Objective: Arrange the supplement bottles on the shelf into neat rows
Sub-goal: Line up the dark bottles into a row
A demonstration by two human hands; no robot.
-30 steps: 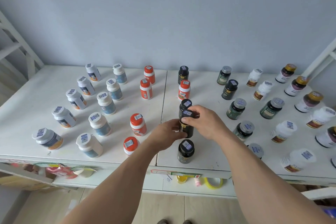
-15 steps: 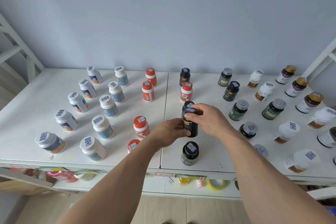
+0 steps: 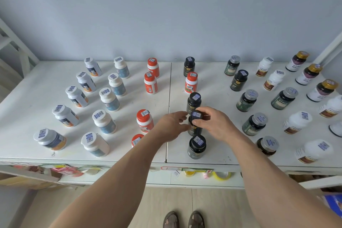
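A black bottle [image 3: 194, 127] stands in the middle column of the white shelf [image 3: 37, 98]. My right hand [image 3: 212, 123] pinches its black cap from the right. My left hand [image 3: 173, 126] curls round the bottle's left side. Another black bottle [image 3: 193, 102] stands just behind it and a third [image 3: 197, 146] just in front. Further back in the same column are an orange-capped bottle [image 3: 191, 82] and a black bottle [image 3: 189, 66].
White bottles in two rows fill the left [image 3: 106, 124]. Orange-capped bottles [image 3: 144, 120] stand left of centre. Dark green [image 3: 254, 124], white [image 3: 297, 122] and gold-capped bottles [image 3: 323, 89] line the right. Tape rolls [image 3: 221, 175] lie on the lower ledge.
Both hands and the held black bottle have stayed in nearly the same spot. The left fingers have loosened slightly on the bottle's side. The camera has tipped a little.
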